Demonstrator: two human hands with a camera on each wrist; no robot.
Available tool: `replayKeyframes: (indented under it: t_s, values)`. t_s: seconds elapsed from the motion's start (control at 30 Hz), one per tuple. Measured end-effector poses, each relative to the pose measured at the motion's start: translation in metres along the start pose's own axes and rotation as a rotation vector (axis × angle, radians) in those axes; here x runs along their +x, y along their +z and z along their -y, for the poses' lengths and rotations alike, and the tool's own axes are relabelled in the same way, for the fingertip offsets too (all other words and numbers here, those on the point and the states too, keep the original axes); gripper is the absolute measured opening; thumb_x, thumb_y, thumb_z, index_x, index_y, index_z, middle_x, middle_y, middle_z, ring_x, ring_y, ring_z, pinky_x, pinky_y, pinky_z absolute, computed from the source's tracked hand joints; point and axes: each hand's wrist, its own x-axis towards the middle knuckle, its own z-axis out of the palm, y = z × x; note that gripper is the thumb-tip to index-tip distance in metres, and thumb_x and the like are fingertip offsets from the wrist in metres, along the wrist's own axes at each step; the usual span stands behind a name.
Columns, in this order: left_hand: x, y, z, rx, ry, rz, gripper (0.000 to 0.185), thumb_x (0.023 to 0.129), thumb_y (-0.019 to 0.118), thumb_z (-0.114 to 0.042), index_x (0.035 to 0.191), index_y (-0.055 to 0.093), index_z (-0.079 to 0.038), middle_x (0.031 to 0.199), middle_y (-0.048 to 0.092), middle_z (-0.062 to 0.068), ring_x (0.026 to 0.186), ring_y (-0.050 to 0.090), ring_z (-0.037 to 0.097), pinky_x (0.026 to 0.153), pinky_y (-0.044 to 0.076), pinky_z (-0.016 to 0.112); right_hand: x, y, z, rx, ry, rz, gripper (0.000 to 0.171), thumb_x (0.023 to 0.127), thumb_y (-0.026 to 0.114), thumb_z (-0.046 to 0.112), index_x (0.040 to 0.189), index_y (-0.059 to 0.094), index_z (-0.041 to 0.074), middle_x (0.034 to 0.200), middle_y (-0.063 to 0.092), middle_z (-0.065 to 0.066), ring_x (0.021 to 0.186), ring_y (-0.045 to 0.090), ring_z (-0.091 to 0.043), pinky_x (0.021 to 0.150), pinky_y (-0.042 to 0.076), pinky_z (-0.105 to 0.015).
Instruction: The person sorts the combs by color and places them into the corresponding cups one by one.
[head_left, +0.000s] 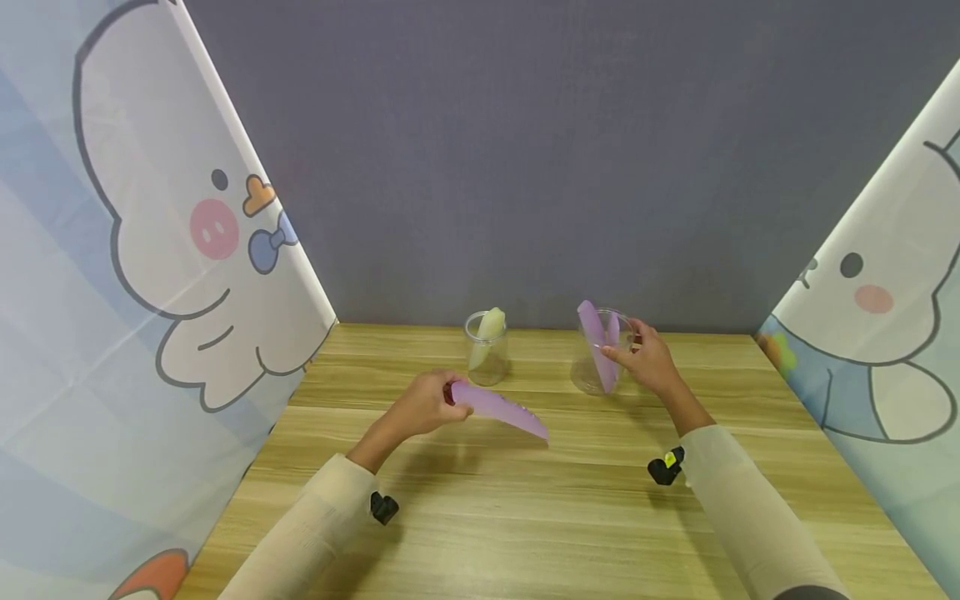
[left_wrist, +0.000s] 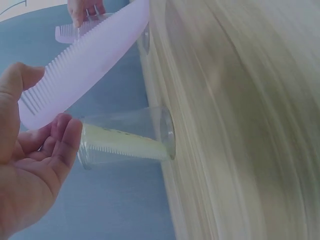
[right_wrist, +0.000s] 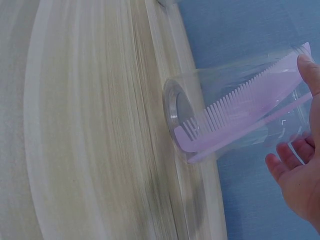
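Note:
My left hand [head_left: 427, 407] pinches a light purple comb [head_left: 501, 410] by one end between thumb and fingers, above the table. In the left wrist view its teeth face up and away from the tabletop. Just beyond this hand stands a clear plastic cup [head_left: 494, 369] with a pale yellow-green comb [left_wrist: 122, 141] leaning inside. My right hand [head_left: 651, 360] grips a second, wider clear cup [head_left: 585, 379] near its rim, thumb on the near side. Two purple combs [right_wrist: 250, 100] stand slanted in that cup, one with its teeth showing in the right wrist view.
Both cups stand toward the back of the wood-grain table [head_left: 525, 517], close to a dark grey back panel [head_left: 525, 167]. Cartoon-printed panels [head_left: 172, 275] rise along the left and right sides.

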Motion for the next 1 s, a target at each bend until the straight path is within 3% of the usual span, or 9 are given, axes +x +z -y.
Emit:
replayKeyframes:
  t_s: [0.27,0.53,0.87,1.0]
  values:
    - [0.013,-0.003,-0.012,0.002,0.03,-0.084,0.023,0.08,0.077,-0.019,0.098,0.071,-0.005,0.075,0.06,-0.002,0.063,0.05,0.005,0.053,0.039,0.018,0.0,0.0,0.0,0.005,-0.003,0.005,0.1,0.094,0.069,0.049,0.16,0.015,-0.004,0.156,0.03,-0.036,0.135,0.042,-0.057,0.105,0.045,-0.067]
    - [0.024,-0.009,-0.024,-0.018,0.049,-0.146,0.031,0.08,0.079,-0.016,0.106,0.073,0.0,0.085,0.07,0.007,0.069,0.058,0.009,0.058,0.048,0.019,0.0,0.001,-0.001,0.009,-0.005,0.002,0.1,0.094,0.069,0.049,0.16,0.016,-0.003,0.156,0.029,-0.036,0.136,0.042,-0.056,0.105,0.045,-0.066]
    - [0.04,-0.013,-0.032,-0.057,-0.009,-0.208,0.044,0.08,0.079,-0.015,0.119,0.07,0.003,0.092,0.074,0.012,0.075,0.066,0.013,0.062,0.053,0.02,0.0,0.0,-0.001,-0.003,-0.01,-0.002,0.1,0.093,0.07,0.048,0.16,0.017,-0.004,0.156,0.029,-0.036,0.136,0.041,-0.055,0.104,0.046,-0.066]
    - [0.046,-0.014,-0.035,-0.066,0.006,-0.241,0.048,0.08,0.08,-0.015,0.122,0.069,0.005,0.091,0.074,0.014,0.075,0.067,0.015,0.062,0.053,0.021,0.0,0.001,-0.001,-0.005,-0.01,-0.004,0.1,0.093,0.071,0.049,0.16,0.018,-0.004,0.155,0.03,-0.036,0.136,0.042,-0.055,0.103,0.046,-0.066]
